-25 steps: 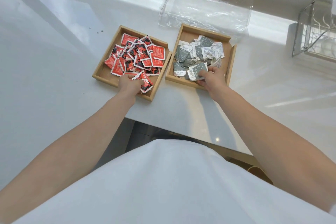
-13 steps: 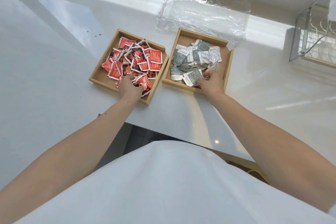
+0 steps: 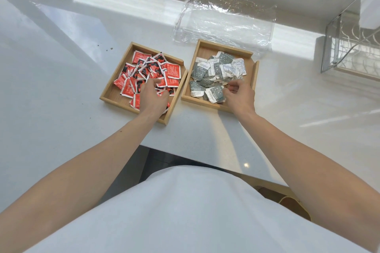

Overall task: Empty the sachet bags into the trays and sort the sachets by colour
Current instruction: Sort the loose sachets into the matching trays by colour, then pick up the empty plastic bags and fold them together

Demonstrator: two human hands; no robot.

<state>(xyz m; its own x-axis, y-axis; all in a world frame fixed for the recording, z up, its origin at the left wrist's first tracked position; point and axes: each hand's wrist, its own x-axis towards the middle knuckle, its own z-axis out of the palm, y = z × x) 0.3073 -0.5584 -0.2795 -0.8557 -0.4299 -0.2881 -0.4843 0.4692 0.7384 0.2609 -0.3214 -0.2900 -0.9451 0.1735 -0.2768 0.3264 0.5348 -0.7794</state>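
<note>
Two wooden trays stand side by side on the white counter. The left tray [image 3: 111, 93] holds a heap of red sachets [image 3: 170, 72]. My left hand [image 3: 153, 97] lies on the near part of that heap, fingers spread forward among the sachets. The right tray [image 3: 254, 76] holds grey and white sachets [image 3: 207, 71]. My right hand [image 3: 239, 95] is over this tray's near right corner, fingers curled with thumb and fingertips close together at the edge of the grey heap. Whether a sachet is pinched between them is hidden.
Empty clear plastic bags [image 3: 226, 20] lie flat on the counter just behind the right tray. A metal and glass rack [image 3: 349, 53] stands at the far right. The counter's front edge [image 3: 195, 158] runs close to my body.
My left hand has slid further forward onto the red heap. My right hand has shifted right and curled its fingers, off the grey sachet it was touching. The view tilted slightly.
</note>
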